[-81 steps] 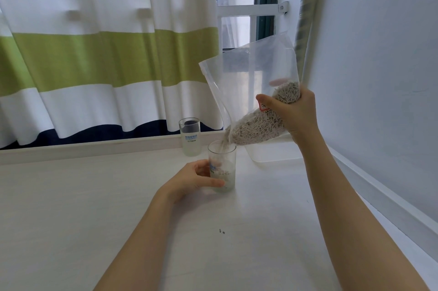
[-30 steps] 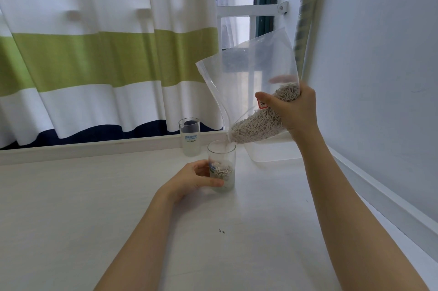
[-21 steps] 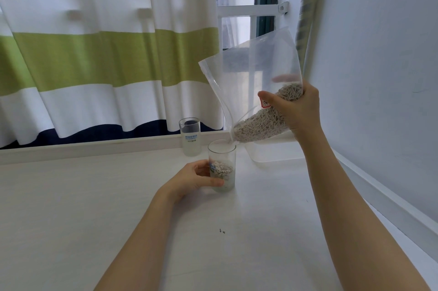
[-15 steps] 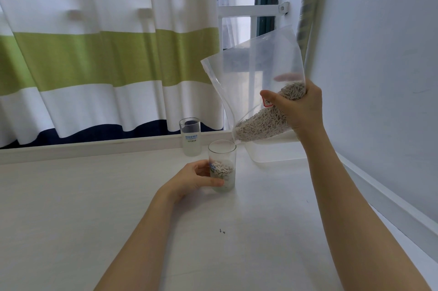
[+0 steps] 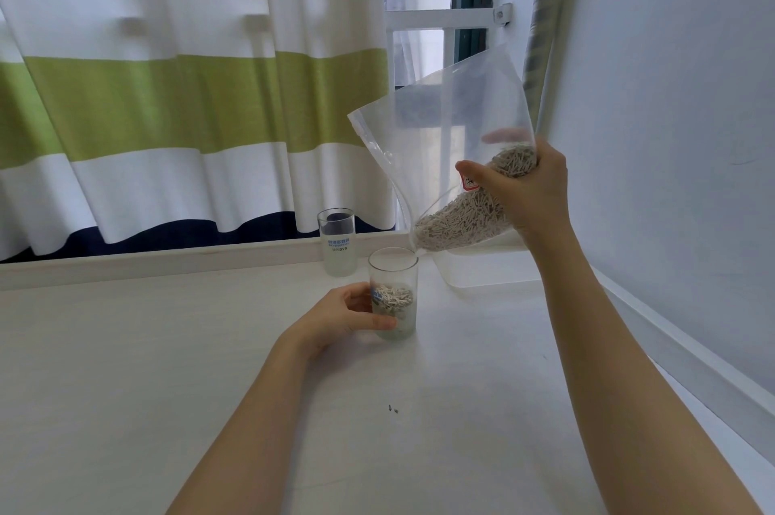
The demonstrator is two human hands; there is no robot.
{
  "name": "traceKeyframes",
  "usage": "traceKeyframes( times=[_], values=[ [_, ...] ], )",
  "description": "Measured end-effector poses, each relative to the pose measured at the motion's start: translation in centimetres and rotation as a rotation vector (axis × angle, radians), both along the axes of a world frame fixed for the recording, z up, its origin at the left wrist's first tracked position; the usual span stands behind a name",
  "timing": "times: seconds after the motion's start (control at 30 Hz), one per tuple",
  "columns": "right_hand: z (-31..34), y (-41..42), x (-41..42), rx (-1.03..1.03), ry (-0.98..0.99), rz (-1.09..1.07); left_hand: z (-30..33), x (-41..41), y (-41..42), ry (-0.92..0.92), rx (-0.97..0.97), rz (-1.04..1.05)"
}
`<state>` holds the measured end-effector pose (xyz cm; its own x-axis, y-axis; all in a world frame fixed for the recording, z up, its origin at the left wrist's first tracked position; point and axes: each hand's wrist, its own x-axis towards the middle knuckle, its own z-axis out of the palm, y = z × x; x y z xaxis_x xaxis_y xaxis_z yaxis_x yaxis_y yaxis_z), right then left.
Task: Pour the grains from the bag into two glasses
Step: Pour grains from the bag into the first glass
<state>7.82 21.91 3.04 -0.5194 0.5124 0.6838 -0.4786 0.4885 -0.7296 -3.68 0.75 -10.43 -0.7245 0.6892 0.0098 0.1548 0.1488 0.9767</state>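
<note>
My right hand (image 5: 529, 189) grips a clear plastic bag (image 5: 444, 128), tilted with its open corner just above the rim of the near glass (image 5: 394, 277). Pale grey pellet grains (image 5: 461, 216) lie heaped in the bag's lower part. The near glass stands on the white table (image 5: 167, 367) and holds a layer of grains about halfway up. My left hand (image 5: 341, 315) wraps around this glass from the left. A second glass (image 5: 336, 242) with blue print stands behind it, close to the windowsill; I see no grains in it.
A clear plastic tray (image 5: 482, 269) lies at the back right under the bag. A striped curtain (image 5: 188, 95) hangs behind the table and a white wall (image 5: 671, 137) runs along the right. Two tiny dark specks (image 5: 393, 409) lie on the table in front.
The stream of grains into the near glass has stopped. My right hand has lifted the bag slightly up and to the right. My left hand stays on the glass.
</note>
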Motion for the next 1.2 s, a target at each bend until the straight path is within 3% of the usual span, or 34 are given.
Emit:
traceKeyframes(
  times=[1.2],
  values=[
    [-0.5, 0.24, -0.62, 0.048, -0.043, 0.019, 0.27, 0.27, -0.01, 0.004, -0.005, -0.003]
  ],
)
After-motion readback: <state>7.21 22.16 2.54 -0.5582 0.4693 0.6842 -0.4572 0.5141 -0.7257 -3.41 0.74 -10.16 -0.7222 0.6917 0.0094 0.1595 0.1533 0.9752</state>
